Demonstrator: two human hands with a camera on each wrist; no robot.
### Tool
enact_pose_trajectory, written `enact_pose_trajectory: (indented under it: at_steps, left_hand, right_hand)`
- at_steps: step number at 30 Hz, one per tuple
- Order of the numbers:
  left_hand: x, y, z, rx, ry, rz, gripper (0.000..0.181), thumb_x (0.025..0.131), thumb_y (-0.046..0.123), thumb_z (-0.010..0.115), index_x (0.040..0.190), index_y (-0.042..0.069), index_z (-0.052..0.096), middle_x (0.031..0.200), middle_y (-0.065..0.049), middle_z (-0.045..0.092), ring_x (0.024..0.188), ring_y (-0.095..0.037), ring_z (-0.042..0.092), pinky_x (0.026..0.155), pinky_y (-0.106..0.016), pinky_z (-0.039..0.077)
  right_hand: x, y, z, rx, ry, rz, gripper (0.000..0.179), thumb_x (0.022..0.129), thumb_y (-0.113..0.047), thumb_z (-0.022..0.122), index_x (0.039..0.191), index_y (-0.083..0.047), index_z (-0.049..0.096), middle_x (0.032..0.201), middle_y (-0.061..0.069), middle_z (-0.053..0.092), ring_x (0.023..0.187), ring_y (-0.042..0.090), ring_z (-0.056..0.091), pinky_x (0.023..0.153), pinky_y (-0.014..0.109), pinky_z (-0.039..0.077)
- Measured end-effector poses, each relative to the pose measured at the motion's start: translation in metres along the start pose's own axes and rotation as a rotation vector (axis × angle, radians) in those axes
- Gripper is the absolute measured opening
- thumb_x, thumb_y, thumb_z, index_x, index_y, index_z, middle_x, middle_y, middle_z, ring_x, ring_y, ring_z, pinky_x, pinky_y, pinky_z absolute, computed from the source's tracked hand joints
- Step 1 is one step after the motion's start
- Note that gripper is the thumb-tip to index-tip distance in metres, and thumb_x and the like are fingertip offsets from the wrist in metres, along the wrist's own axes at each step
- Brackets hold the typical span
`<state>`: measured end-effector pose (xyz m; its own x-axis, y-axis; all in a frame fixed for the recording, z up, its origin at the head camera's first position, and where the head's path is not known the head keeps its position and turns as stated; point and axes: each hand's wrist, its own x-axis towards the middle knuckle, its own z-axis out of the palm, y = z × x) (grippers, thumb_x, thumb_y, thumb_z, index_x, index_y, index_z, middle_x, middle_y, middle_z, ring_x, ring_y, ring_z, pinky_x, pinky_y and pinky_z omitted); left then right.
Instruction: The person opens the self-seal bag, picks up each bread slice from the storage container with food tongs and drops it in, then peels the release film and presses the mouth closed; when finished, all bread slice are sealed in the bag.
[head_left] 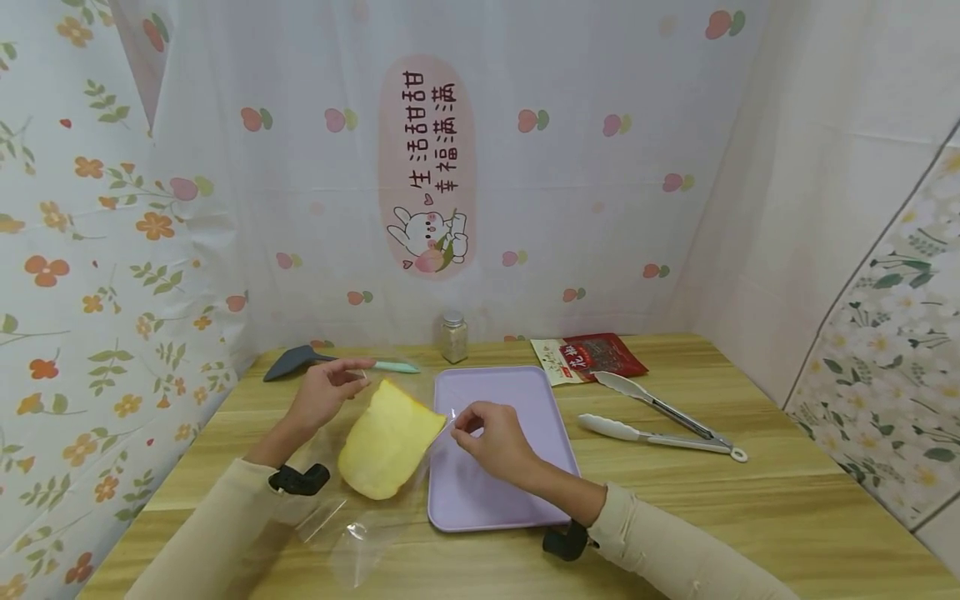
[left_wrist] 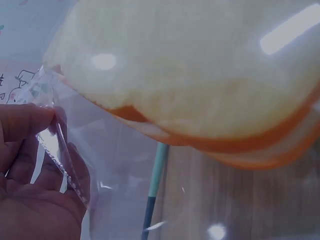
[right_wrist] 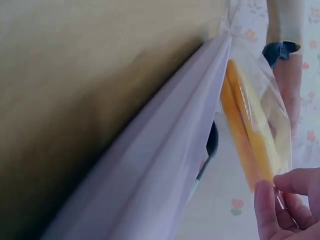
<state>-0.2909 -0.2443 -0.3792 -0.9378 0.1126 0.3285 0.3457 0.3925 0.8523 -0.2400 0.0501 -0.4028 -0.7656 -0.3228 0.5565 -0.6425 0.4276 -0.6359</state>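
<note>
1. Over the wood-grain tbl (head_left: 750, 508), just L of the lilac tray (head_left: 498, 508), I have a clear bag (head_left: 356, 533) w/ sliced bread (head_left: 390, 442) inside. R-wrist cam gives me at least 2 slices: pale yellow crumb, orange crust.
2. L hand (head_left: 327, 392): pinches bag edge, thumb vs. fingers, upper L of bread. Film fold shows clearly btwn them in L-wrist cam.
3. R hand (head_left: 491, 437): above tray; thumb + fingertips pinch bag film by the R corner of the bread. From R-wrist cam I can't tell if the fingertips also touch crust.
4. Bag orient.: bread tilted, film spread btwn both hands, loose part trailing toward the near side of tbl. Can't tell if its lower end touches tbl.
5. Behind bag, by L hand: spatula (head_left: 395, 367), dark blade to L, mint handle to R, partly hidden by that hand.
6. Behind tray: glass jar (head_left: 453, 337), metal lid, upright. To its R, red/cream packet (head_left: 588, 358), lying flat, printed chars.
7. R of tray: tongs (head_left: 675, 441), arms spread, white tips toward tray, ring end away.
8. Backdrop: pale curtain (head_left: 322, 208), fruit print, pink oval w/ rabbit + chars.
</note>
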Motion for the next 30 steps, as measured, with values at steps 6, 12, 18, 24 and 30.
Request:
enact_pose_trajectory:
  at_steps: [6,12,18,24,30]
  left_hand:
    - [-0.001,-0.003,-0.005,0.070,-0.117,-0.052,0.028,0.094,0.005,0.067,0.122,0.000,0.069,0.108,-0.019,0.071,0.086,-0.012,0.066,0.059,-0.024,0.046]
    - [0.000,-0.006,-0.006,0.085,-0.246,-0.032,0.028,0.093,0.007,0.069,0.120,0.002,0.070,0.116,-0.017,0.069,0.092,-0.016,0.068,0.060,-0.027,0.047]
    - [0.002,-0.007,-0.003,0.103,-0.468,0.062,0.024,0.093,0.001,0.066,0.116,-0.005,0.068,0.110,-0.021,0.070,0.088,-0.014,0.069,0.071,-0.026,0.052]
    - [0.002,-0.015,-0.005,0.113,-0.631,0.061,0.022,0.090,-0.002,0.066,0.111,-0.008,0.070,0.101,-0.020,0.072,0.086,-0.018,0.071,0.072,-0.026,0.055]
    - [0.005,-0.024,0.000,0.172,-0.649,0.045,0.020,0.089,-0.003,0.066,0.109,-0.006,0.071,0.103,-0.018,0.072,0.087,-0.019,0.072,0.073,-0.025,0.055]
  right_hand:
    - [-0.013,-0.013,0.008,0.118,-0.118,0.026,0.013,0.080,0.005,0.077,0.079,-0.004,0.069,0.075,0.002,0.069,0.068,0.005,0.065,0.060,0.020,0.052]
    - [-0.025,-0.031,0.013,0.188,-0.198,0.036,0.015,0.080,0.006,0.078,0.078,-0.005,0.068,0.075,0.001,0.069,0.068,-0.001,0.062,0.061,0.019,0.053]
    - [-0.043,-0.049,0.022,0.339,-0.311,0.130,0.012,0.082,0.007,0.075,0.080,-0.003,0.068,0.077,0.003,0.070,0.070,-0.001,0.062,0.064,0.017,0.052]
    - [-0.053,-0.059,0.033,0.475,-0.441,0.253,0.010,0.084,0.009,0.071,0.089,0.001,0.069,0.085,0.006,0.073,0.073,-0.001,0.065,0.069,0.016,0.052]
    - [-0.047,-0.057,0.039,0.426,-0.540,0.270,0.013,0.083,0.011,0.071,0.093,0.003,0.070,0.088,0.005,0.072,0.074,0.000,0.066,0.070,0.016,0.053]
